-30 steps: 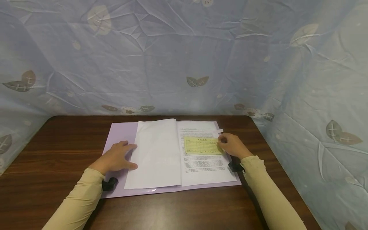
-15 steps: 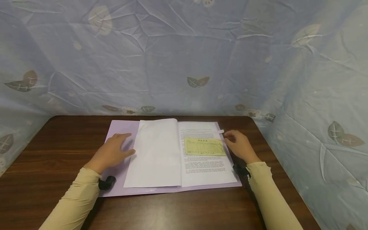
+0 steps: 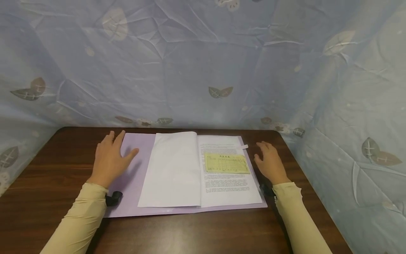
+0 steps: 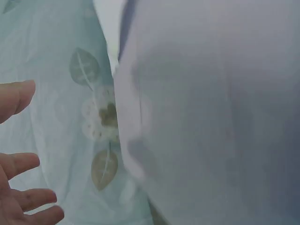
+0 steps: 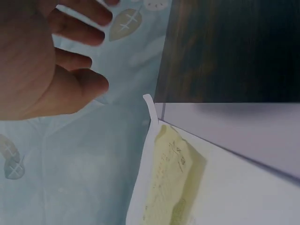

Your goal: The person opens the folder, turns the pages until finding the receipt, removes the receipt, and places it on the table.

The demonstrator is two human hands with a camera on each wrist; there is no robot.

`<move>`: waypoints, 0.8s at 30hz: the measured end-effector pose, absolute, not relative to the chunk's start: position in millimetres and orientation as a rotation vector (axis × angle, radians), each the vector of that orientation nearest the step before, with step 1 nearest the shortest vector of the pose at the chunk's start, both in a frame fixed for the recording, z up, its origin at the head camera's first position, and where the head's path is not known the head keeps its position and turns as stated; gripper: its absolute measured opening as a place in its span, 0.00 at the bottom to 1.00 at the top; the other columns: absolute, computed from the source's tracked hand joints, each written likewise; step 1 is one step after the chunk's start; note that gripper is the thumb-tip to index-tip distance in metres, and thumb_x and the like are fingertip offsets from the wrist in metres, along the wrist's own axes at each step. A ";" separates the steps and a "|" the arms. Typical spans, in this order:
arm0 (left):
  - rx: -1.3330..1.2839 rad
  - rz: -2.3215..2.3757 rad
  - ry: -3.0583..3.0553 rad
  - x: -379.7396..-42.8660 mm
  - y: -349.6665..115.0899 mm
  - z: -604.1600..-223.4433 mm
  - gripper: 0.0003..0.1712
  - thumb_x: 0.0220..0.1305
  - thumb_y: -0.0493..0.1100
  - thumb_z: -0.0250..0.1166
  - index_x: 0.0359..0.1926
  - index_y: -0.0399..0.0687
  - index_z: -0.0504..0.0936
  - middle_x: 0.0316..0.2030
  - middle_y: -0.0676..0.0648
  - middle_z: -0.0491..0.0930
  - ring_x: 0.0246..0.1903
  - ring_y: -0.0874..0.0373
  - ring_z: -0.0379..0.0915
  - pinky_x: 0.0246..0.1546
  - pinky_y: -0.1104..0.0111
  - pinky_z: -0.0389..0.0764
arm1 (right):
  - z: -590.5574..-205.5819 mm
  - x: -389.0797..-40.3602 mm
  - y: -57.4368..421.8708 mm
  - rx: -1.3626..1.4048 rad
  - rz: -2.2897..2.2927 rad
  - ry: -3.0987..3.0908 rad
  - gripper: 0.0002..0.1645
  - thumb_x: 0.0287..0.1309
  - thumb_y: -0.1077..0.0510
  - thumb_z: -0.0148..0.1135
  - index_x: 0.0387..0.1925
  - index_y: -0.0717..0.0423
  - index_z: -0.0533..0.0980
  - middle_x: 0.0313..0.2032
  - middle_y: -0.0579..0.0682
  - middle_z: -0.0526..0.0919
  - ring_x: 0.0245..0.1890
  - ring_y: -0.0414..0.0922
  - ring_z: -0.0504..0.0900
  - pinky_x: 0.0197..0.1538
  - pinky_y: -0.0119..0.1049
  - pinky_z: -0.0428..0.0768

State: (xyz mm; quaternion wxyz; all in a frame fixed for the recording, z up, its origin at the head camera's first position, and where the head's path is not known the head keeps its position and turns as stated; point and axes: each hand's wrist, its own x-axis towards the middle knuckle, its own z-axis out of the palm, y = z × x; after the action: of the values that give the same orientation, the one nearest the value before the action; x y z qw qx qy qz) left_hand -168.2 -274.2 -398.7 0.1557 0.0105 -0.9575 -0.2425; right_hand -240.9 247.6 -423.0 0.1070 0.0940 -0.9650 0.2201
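A purple folder (image 3: 134,144) lies spread on the table, with white sheets in it. The left sheet (image 3: 169,169) is blank and the right page (image 3: 226,195) carries printed text. On the printed page rests a yellow slip (image 3: 226,163) with a ruled grid; a white tab (image 3: 242,147) sticks out at the page's right edge. Above the folder's left part is my left hand (image 3: 109,158), fingers spread, holding nothing. My right hand (image 3: 270,163) is just right of the folder, fingers loosely bent and holding nothing; the right wrist view shows it apart from the slip (image 5: 168,173).
The dark wooden table (image 3: 152,233) extends around the folder. Behind it and on the right hangs a pale blue cloth (image 3: 190,70) with leaf patterns. Each wrist wears a black camera mount, such as the left mount (image 3: 114,198).
My right hand has let go of the yellow slip and moved right, off the page. My left hand has moved left and away from the blank sheet, its fingers now pointing toward the back.
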 end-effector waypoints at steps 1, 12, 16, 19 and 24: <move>0.035 -0.659 -2.742 -168.2 -275.6 -399.1 0.51 0.69 0.61 0.65 0.79 0.35 0.57 0.75 0.19 0.49 0.74 0.21 0.44 0.70 0.29 0.44 | -422.8 -240.7 247.0 0.274 0.631 -2.847 0.34 0.70 0.60 0.61 0.72 0.68 0.65 0.73 0.73 0.62 0.73 0.71 0.59 0.73 0.67 0.59; 0.163 -0.488 -2.900 -165.5 -282.2 -407.3 0.69 0.59 0.81 0.59 0.82 0.39 0.47 0.77 0.21 0.27 0.77 0.23 0.22 0.65 0.25 0.21 | -427.8 -239.1 243.5 0.166 0.411 -2.896 0.54 0.66 0.38 0.63 0.79 0.64 0.54 0.78 0.74 0.45 0.79 0.72 0.36 0.71 0.76 0.27; 0.168 -0.493 -2.923 -164.7 -282.4 -408.4 0.69 0.59 0.82 0.58 0.81 0.37 0.48 0.77 0.20 0.28 0.77 0.22 0.24 0.65 0.24 0.21 | -429.1 -238.4 243.7 0.159 0.408 -2.910 0.55 0.66 0.36 0.63 0.79 0.64 0.54 0.78 0.74 0.44 0.79 0.73 0.36 0.70 0.76 0.27; 0.172 -0.495 -2.931 -164.3 -282.2 -408.5 0.69 0.59 0.82 0.58 0.81 0.37 0.48 0.76 0.19 0.29 0.76 0.22 0.25 0.64 0.24 0.21 | -429.7 -238.0 243.4 0.159 0.409 -2.925 0.55 0.67 0.36 0.62 0.79 0.64 0.54 0.78 0.74 0.44 0.79 0.73 0.36 0.70 0.77 0.27; 0.175 -0.493 -2.949 -164.1 -281.9 -409.6 0.68 0.60 0.82 0.57 0.81 0.38 0.48 0.76 0.19 0.29 0.76 0.22 0.25 0.64 0.24 0.21 | -430.8 -237.4 242.0 0.165 0.417 -2.939 0.55 0.67 0.35 0.62 0.79 0.65 0.54 0.78 0.74 0.46 0.78 0.73 0.38 0.70 0.77 0.29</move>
State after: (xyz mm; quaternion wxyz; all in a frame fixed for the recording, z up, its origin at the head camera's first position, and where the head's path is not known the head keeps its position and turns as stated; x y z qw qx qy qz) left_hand -164.1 -281.9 -409.6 0.0732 0.0584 -0.9820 -0.1641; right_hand -237.4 242.0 -430.8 0.0840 0.0553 -0.9851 0.1396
